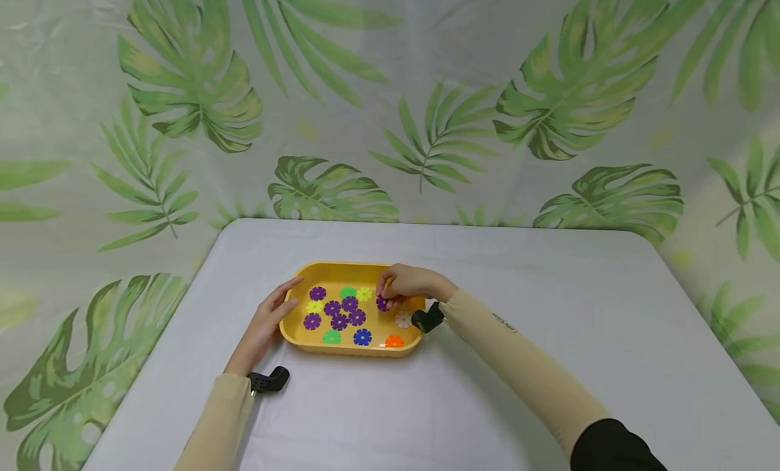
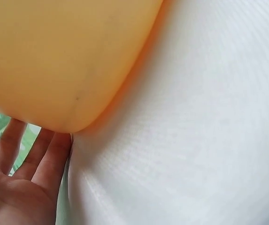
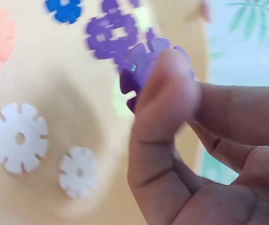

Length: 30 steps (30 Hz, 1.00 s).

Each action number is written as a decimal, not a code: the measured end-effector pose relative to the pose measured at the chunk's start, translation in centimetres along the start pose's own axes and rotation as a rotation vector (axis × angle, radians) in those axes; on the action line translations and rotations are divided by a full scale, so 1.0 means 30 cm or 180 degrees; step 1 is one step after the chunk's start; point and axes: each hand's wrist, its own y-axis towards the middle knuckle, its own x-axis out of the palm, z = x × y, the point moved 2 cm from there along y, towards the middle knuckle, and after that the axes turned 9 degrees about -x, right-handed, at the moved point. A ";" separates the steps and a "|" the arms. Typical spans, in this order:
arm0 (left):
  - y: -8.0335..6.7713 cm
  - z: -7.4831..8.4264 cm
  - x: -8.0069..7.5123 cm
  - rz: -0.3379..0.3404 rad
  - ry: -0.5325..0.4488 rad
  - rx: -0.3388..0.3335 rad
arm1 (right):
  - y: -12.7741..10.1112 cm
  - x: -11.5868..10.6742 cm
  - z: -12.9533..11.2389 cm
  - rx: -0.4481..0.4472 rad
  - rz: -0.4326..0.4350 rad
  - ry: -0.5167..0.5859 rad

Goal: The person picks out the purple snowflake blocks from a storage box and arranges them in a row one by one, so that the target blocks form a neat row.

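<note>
Right hand (image 1: 407, 285) pinches a purple notched plastic disc (image 3: 146, 65) over the yellow plastic tray (image 1: 341, 271); left hand (image 1: 268, 322), grip relaxed and open, rests against the tray's left wall.

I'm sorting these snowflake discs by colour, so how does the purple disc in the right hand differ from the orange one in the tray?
The purple disc is pinched between the right hand's thumb and fingers, lifted off the tray floor; the orange disc lies flat and untouched. The purple disc sits toward the yellow tray's far right side, the orange disc at its near right corner. Both are notched, flower-shaped discs.
</note>
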 end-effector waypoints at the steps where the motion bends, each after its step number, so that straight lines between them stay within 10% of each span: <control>1: -0.001 0.001 0.001 -0.0005 -0.0003 0.0012 | -0.014 -0.013 -0.004 -0.0056 0.0028 0.0020; 9: -0.003 0.005 0.005 0.0073 0.0044 -0.0014 | -0.173 -0.132 0.049 -0.0384 0.0414 0.0181; 21: -0.001 -0.001 -0.004 0.0148 0.0123 0.0009 | -0.349 -0.189 0.341 -0.0186 0.1019 0.0413; 30: 0.001 0.000 -0.003 0.0070 0.0054 -0.0013 | -0.369 -0.180 0.386 -0.0112 0.1250 -0.0160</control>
